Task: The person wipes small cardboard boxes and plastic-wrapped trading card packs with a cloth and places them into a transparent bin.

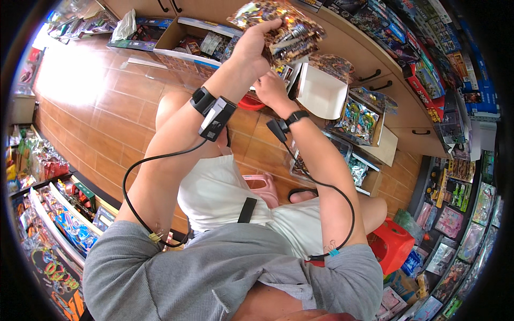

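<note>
My left hand (251, 51) is raised at the top centre, its fingers closed on a bundle of shiny foil packets (292, 32) with colourful orange and brown prints. Just below it, my right hand (273, 88) reaches in past the left wrist. Its fingertips are hidden behind my left hand, so what they touch does not show. Beside my right hand is an opened white cardboard box (323, 92), its bare inside facing up. Each wrist wears a dark band with a small black device and cable.
Open boxes of packets (201, 45) line the cabinet's foot. More packets fill a box (357, 120) at right. A pink stool (261, 188) and a red stool (393, 245) stand near my legs. Packed shelves (460, 214) crowd the right, and goods (59, 235) fill the left.
</note>
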Tool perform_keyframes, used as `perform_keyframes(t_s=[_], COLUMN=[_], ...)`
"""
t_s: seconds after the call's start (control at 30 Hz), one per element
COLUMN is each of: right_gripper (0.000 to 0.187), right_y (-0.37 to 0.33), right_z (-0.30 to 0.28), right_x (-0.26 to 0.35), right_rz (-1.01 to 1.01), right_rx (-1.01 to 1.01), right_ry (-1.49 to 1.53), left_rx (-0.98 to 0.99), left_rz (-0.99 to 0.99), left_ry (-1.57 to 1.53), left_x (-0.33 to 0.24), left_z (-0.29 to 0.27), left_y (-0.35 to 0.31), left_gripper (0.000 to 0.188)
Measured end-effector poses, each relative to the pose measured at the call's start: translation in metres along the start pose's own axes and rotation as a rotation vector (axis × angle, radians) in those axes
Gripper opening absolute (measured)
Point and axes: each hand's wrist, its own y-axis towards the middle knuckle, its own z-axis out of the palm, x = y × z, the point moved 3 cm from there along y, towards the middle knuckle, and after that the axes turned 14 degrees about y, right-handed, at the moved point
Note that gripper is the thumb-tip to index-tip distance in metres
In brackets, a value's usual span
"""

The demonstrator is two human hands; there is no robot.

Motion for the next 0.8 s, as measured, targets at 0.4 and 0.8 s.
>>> perform_keyframes(t_s=[0.4,0.8], right_gripper=[0.034,0.037], right_y=[-0.14,-0.207], right_z=[-0.165,-0.179], right_x=[-0.007,-0.04], right_rz=[0.469,0.904], right_rx=[-0.399,-0.697], right_ry=[1.767,1.338], left_rx=[0.406,0.349], left_rz=[-0.33,-0.458], left_ry=[0.363,0.514], left_x=[0.081,0.154], left_z=[0.033,0.037], left_y=[-0.034,-0.041], left_gripper=[0.031,0.031])
